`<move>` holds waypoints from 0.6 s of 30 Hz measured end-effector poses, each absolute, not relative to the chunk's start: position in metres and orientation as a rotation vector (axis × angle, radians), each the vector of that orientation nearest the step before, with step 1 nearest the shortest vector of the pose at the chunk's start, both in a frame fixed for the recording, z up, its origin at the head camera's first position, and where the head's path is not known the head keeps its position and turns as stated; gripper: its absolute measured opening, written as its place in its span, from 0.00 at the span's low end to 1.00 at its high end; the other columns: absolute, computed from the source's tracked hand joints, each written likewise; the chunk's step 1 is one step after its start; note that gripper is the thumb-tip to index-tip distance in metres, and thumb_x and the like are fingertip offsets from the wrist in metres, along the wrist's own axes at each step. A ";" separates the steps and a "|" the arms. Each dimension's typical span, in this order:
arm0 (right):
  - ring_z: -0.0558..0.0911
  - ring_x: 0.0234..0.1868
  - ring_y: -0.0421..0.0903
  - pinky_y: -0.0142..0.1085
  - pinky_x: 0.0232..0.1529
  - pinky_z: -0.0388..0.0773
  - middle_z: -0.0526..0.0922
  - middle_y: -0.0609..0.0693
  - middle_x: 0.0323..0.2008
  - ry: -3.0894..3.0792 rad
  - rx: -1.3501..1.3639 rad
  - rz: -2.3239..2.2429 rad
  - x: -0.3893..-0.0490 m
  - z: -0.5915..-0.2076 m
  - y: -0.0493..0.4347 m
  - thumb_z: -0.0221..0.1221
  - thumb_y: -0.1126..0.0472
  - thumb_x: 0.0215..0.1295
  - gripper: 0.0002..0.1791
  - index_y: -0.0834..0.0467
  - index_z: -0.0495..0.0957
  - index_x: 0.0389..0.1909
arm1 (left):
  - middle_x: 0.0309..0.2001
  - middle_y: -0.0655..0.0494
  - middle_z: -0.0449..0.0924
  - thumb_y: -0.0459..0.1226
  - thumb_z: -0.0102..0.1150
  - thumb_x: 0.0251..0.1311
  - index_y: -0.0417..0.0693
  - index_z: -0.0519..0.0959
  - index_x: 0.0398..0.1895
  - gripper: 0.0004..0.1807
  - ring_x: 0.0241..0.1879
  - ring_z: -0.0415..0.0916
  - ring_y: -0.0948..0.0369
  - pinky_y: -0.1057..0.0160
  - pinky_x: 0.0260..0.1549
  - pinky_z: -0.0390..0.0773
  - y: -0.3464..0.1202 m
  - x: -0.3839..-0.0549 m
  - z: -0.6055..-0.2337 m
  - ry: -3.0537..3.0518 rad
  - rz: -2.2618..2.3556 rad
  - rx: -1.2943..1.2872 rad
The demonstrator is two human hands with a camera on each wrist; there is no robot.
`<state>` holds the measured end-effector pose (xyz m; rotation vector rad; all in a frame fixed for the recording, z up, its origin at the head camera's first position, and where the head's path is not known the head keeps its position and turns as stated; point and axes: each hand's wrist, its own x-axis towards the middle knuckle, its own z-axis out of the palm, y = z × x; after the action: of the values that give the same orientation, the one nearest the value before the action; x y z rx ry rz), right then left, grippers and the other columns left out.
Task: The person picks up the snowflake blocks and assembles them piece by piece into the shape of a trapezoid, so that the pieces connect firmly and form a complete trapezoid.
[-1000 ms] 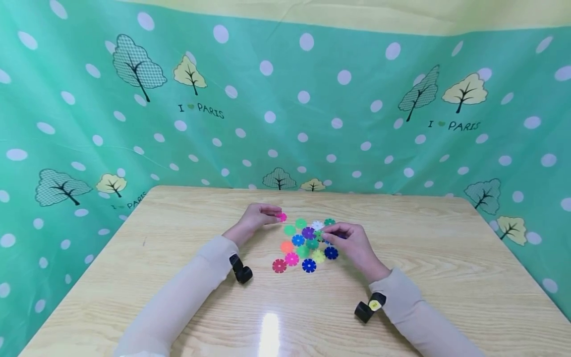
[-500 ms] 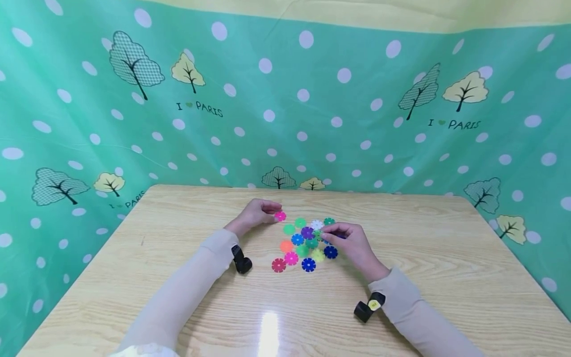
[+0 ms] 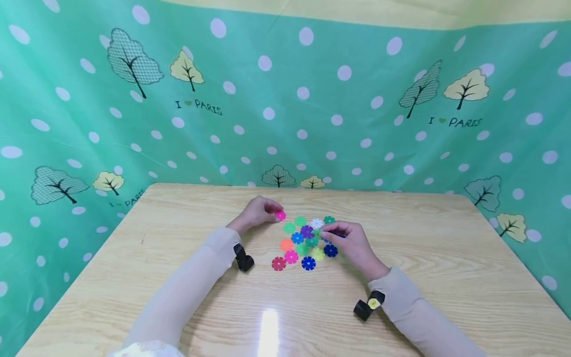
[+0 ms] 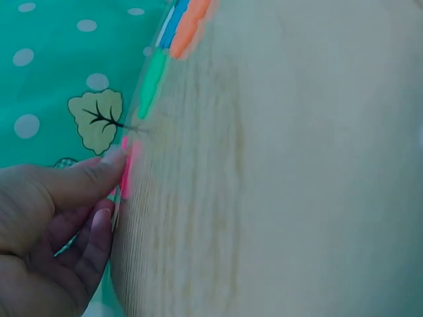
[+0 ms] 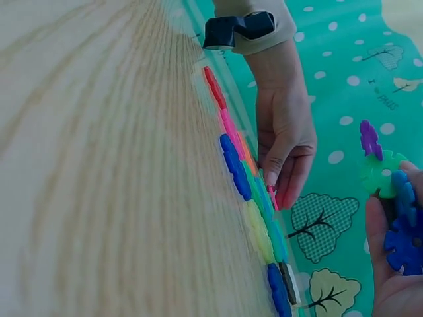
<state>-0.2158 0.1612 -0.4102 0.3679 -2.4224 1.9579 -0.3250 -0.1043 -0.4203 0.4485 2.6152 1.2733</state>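
My left hand (image 3: 260, 211) pinches a pink interlocking disc (image 3: 280, 216) between thumb and fingers, at the far left of a spread of notched plastic discs. In the left wrist view the pink disc (image 4: 126, 170) shows edge-on beside the thumb tip, close over the table. My right hand (image 3: 354, 241) is at the right side of the spread, holding a joined group of discs. The right wrist view shows that group as a green disc (image 5: 380, 173) with a purple disc (image 5: 371, 139) slotted on top and blue discs (image 5: 404, 246) against the fingers.
Flat on the wooden table (image 3: 214, 312) lie several loose discs, among them a red disc (image 3: 278, 264), an orange disc (image 3: 287, 244), a yellow disc (image 3: 318, 254) and a white disc (image 3: 317, 223). A green dotted cloth (image 3: 285, 99) hangs behind the table. Each wrist carries a black camera.
My left hand has shifted slightly away from me, and the pink disc has turned a little in its fingers. My right hand and the loose discs stay in place.
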 end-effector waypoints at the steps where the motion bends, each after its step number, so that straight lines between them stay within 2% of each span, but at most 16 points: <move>1: 0.82 0.38 0.43 0.30 0.41 0.79 0.84 0.58 0.39 -2.422 0.375 1.957 -0.216 -0.410 0.161 0.65 0.61 0.58 0.11 0.65 0.82 0.38 | 0.47 0.49 0.82 0.29 0.68 0.49 0.43 0.81 0.48 0.19 0.48 0.77 0.54 0.58 0.53 0.75 -0.105 -0.325 -0.420 2.612 1.279 0.449; 7: 0.81 0.39 0.42 0.31 0.41 0.79 0.83 0.58 0.41 -2.428 0.374 1.957 -0.216 -0.411 0.162 0.64 0.61 0.59 0.12 0.65 0.82 0.39 | 0.45 0.52 0.82 0.27 0.67 0.48 0.44 0.80 0.49 0.21 0.43 0.77 0.58 0.63 0.46 0.78 -0.108 -0.317 -0.414 2.538 1.372 0.435; 14: 0.81 0.40 0.44 0.31 0.41 0.79 0.82 0.65 0.43 -2.419 0.382 1.986 -0.217 -0.411 0.162 0.62 0.67 0.60 0.11 0.71 0.80 0.40 | 0.50 0.51 0.81 0.26 0.64 0.51 0.44 0.80 0.50 0.20 0.47 0.78 0.57 0.64 0.47 0.78 -0.111 -0.295 -0.396 2.440 1.560 0.461; 18: 0.81 0.39 0.42 0.30 0.40 0.79 0.81 0.66 0.43 -2.426 0.376 1.985 -0.217 -0.410 0.161 0.62 0.67 0.60 0.11 0.71 0.80 0.40 | 0.50 0.48 0.81 0.24 0.63 0.50 0.42 0.79 0.50 0.21 0.47 0.79 0.56 0.63 0.45 0.80 -0.107 -0.276 -0.389 2.330 1.695 0.446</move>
<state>-0.2172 0.1610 -0.4101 0.3762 -2.4257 1.9851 -0.2760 -0.1065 -0.3895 0.4456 2.3297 1.6949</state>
